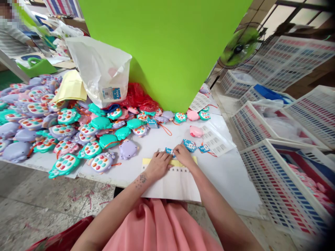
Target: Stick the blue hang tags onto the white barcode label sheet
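My left hand (pixel 159 165) lies with its fingers stretched out over the top of a white sticker sheet (pixel 170 186) with a yellow strip. Its fingertips reach the lower edge of a small blue "TOYS" hang tag (pixel 169 151). From the other side, my right hand (pixel 184 156) pinches at the right end of that tag. Whether a sticker is between those fingertips is too small to tell. Just beyond the right hand sits a stack of blue tags (pixel 190 145), with another blue tag (pixel 204 149) on an orange cord beside it.
Purple, green and pink animal-shaped pop toys (pixel 101 162) heap up along the left. Behind them stand a white plastic bag (pixel 102 69) and a green panel (pixel 167 52). More sticker sheets (pixel 216 139) lie at right. White plastic crates (pixel 277 184) line the floor beside the table.
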